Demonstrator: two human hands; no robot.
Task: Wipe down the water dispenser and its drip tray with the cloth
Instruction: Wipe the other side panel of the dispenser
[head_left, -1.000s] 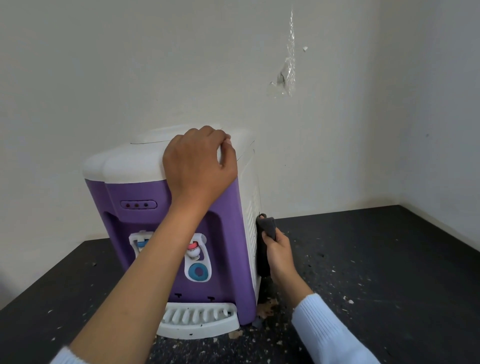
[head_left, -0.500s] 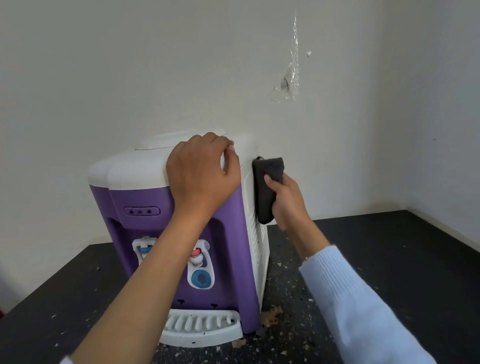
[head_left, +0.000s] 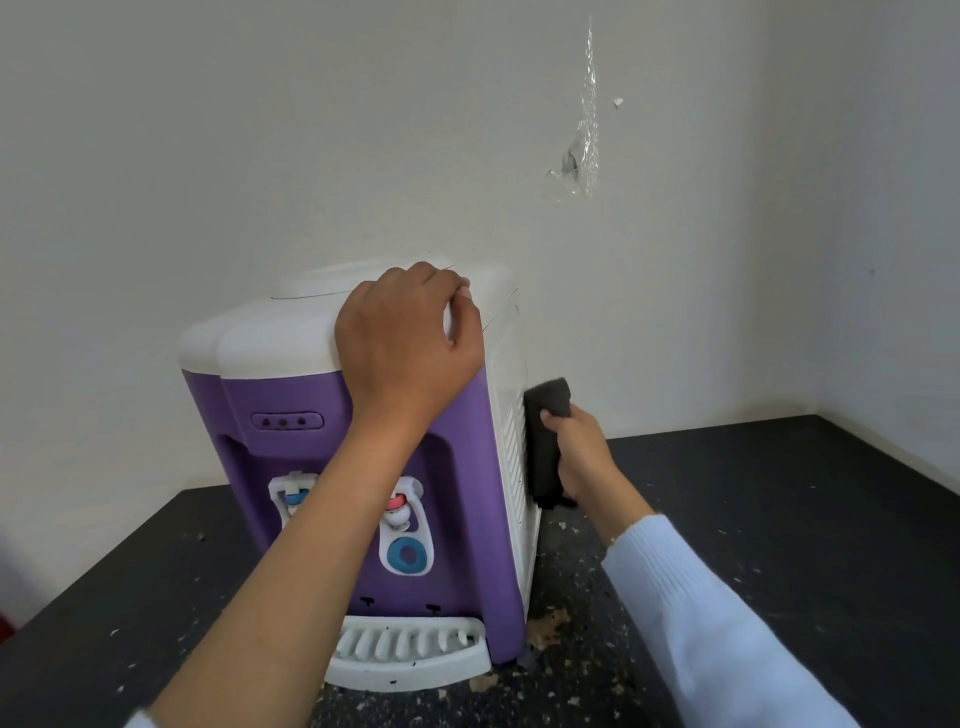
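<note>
Bracing the purple-and-white water dispenser (head_left: 358, 467) on the dark counter (head_left: 779, 519), the left hand (head_left: 410, 338) curls over its top while the right hand (head_left: 582, 452) grips a dark cloth (head_left: 545, 441) against its vented side, the drip tray (head_left: 410, 654) unwiped in front.

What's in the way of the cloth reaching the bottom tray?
The cloth, held in the right hand, is on the water dispenser's side panel; the purple front corner lies between it and the drip tray. The left forearm covers the tray's left end.

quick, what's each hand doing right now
Left hand: grips the top of the water dispenser.
Right hand: holds the cloth against the dispenser's side.
</note>
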